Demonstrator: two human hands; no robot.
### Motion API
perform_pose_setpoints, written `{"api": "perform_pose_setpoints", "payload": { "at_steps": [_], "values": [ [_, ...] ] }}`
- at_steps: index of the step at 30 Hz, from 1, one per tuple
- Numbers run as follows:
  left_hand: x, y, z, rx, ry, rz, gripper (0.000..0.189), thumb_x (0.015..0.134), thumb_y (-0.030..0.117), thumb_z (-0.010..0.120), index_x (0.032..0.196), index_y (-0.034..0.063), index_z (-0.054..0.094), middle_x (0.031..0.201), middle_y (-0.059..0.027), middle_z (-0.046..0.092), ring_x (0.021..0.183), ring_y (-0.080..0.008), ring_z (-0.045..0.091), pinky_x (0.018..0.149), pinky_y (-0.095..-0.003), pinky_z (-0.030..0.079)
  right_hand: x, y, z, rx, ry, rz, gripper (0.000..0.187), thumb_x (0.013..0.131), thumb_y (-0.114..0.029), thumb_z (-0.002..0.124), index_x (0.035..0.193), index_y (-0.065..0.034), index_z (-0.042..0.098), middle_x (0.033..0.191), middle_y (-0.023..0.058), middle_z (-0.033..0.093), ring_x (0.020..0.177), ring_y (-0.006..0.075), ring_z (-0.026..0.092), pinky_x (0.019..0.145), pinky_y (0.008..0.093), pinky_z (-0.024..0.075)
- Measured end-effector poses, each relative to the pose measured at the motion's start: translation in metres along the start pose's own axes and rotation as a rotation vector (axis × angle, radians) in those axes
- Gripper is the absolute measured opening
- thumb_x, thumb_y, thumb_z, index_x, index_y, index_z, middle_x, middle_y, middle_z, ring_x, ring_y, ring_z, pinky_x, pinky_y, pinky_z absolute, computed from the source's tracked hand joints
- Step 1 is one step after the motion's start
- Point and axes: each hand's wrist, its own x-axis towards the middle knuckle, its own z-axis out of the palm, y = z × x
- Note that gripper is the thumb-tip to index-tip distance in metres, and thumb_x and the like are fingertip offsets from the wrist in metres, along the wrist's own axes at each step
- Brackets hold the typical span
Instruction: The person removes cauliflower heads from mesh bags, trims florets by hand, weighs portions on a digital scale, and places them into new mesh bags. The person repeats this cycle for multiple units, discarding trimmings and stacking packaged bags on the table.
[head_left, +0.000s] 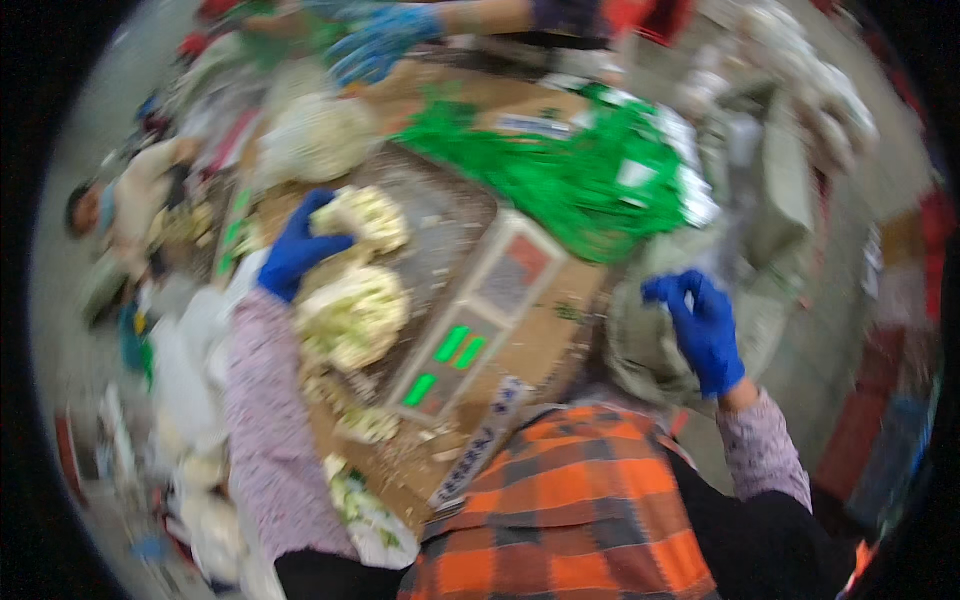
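My left hand (304, 244), in a blue glove, grips a piece of cauliflower (367, 219) at the left side of a digital scale (480, 289). Just below it, a larger cauliflower head (356, 319) lies on the scale's metal plate (427, 217), which is strewn with crumbs. My right hand (701, 330), also blue-gloved, hangs over a pale woven sack (637, 349) to the right of the scale, its fingers curled and apart, holding nothing visible. The picture is blurred by motion.
Green netting (555, 172) lies beyond the scale on cardboard (525, 367). A bagged cauliflower (319, 139) stands at the upper left. Another person's blue-gloved hand (382, 41) reaches in at the top. A second person (139, 202) is at the far left. Plastic bags (195, 360) lie left of my arm.
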Motion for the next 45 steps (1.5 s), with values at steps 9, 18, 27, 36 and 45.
{"api": "perform_pose_setpoints", "payload": {
  "at_steps": [9,18,27,36,45],
  "values": [
    [-0.018,0.036,0.002,0.093,-0.051,0.16,0.077,0.08,0.006,0.07,0.149,0.0102,0.037,0.148,-0.0075,0.045,0.136,-0.0216,0.04,0.107,-0.0355,0.036,0.047,0.118,-0.111,0.028,0.39,0.525,0.022,0.09,-0.021,0.064,0.104,-0.0034,0.067,0.102,0.0057,0.07,0.09,0.0149,0.064,0.078,0.0286,0.0492],
    [-0.108,0.12,0.034,0.149,0.25,0.202,0.054,0.088,0.006,0.063,0.14,0.0088,0.05,0.146,-0.0096,0.049,0.13,-0.0225,0.05,0.105,-0.0388,0.039,0.029,0.214,-0.032,-0.754,-0.036,0.646,0.065,0.08,-0.056,0.062,0.106,0.0038,0.068,0.107,0.0267,0.067,0.094,0.042,0.066,0.087,0.0452,0.0509],
    [-0.194,0.135,0.107,-0.021,0.33,0.304,0.045,0.085,-0.001,0.065,0.129,0.0031,0.055,0.136,-0.0138,0.057,0.123,-0.0221,0.056,0.1,-0.0346,0.043,0.038,0.32,-0.062,-0.35,0.128,0.827,0.079,0.073,-0.061,0.072,0.115,0.0058,0.065,0.121,0.0259,0.064,0.113,0.0378,0.062,0.094,0.0439,0.0483],
    [-0.262,0.107,0.097,-0.394,0.76,0.2,0.029,0.093,0.0,0.06,0.122,-0.0007,0.061,0.121,-0.0112,0.066,0.11,-0.0176,0.063,0.099,-0.03,0.047,0.051,0.26,-0.092,0.448,0.377,0.772,0.037,0.084,-0.036,0.069,0.111,-0.0105,0.067,0.099,0.0061,0.069,0.087,0.0202,0.06,0.071,0.0298,0.0433],
    [-0.302,0.041,0.199,-0.277,0.318,-0.207,0.028,0.093,0.018,0.066,0.115,0.0009,0.066,0.102,-0.0106,0.07,0.091,-0.0169,0.066,0.087,-0.0301,0.052,0.022,0.059,-0.101,0.301,0.503,0.125,0.041,0.093,-0.024,0.062,0.126,-0.001,0.055,0.12,0.0097,0.061,0.106,0.0208,0.058,0.093,0.0336,0.0442]
  ]
}}
